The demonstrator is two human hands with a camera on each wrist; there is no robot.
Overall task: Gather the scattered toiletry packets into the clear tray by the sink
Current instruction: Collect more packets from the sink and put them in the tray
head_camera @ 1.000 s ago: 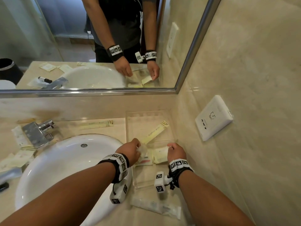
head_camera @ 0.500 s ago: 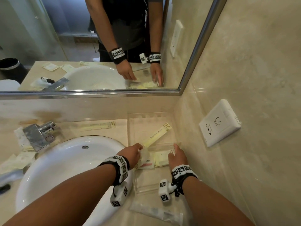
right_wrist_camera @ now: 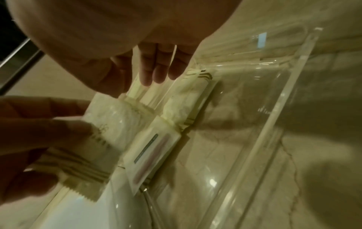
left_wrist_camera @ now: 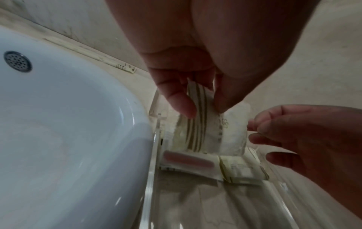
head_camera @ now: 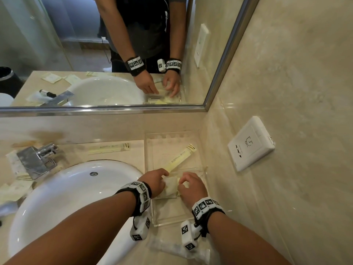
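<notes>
The clear tray [head_camera: 172,220] stands between the sink and the right wall. My left hand [head_camera: 164,178] pinches a white packet with brown stripes [head_camera: 171,186] just above the tray's middle; thumb and finger nip its striped end [left_wrist_camera: 197,128]. My right hand [head_camera: 183,183] meets it from the right and its fingertips [left_wrist_camera: 252,124] nip the packet's other edge. In the tray below lie a packet with a pink bar [left_wrist_camera: 188,161], a small yellowish packet [left_wrist_camera: 240,170] and a long sachet [head_camera: 181,157].
A long sachet [head_camera: 108,149] lies on the counter behind the white sink [head_camera: 66,197]. Several packets [head_camera: 15,165] lie left of the faucet [head_camera: 36,159]. A clear-wrapped item [head_camera: 175,249] lies in front of the tray. A wall socket [head_camera: 250,144] sticks out at right.
My right hand has left the yellowish packet lying in the tray and moved left to the white packet. My left hand still holds that packet over the tray.
</notes>
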